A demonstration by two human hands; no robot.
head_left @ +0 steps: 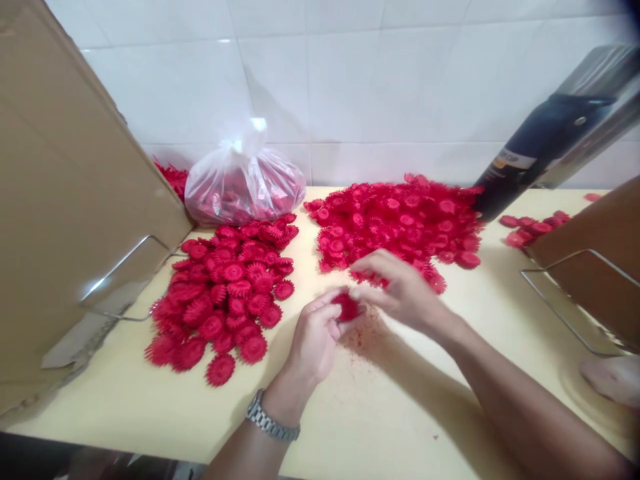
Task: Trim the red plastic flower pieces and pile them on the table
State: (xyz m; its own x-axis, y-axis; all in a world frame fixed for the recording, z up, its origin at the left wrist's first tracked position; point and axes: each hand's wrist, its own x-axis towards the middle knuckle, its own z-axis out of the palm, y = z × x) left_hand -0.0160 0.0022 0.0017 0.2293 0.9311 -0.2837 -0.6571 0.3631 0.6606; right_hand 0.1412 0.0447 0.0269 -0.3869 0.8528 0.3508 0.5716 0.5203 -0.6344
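Note:
My left hand point(319, 330), with a metal watch on its wrist, is closed around a round red plastic piece point(346, 307). My right hand point(400, 287) hovers just beside it, fingers curved and apart. Its thumb reaches the edge of that piece; whether it touches cannot be made out. To the left lies a pile of red toothed discs point(235, 290), each with a raised round centre. Beyond my right hand spreads a larger pile of similar red discs point(400, 220). Red crumbs point(365, 340) are scattered on the table below my hands.
A tied clear plastic bag point(245, 183) of red pieces stands against the tiled wall. Cardboard sheets point(65, 200) with a wire handle flank the left side; brown board point(595, 253) and another wire handle are at right. A dark tube point(540, 147) leans at the back right.

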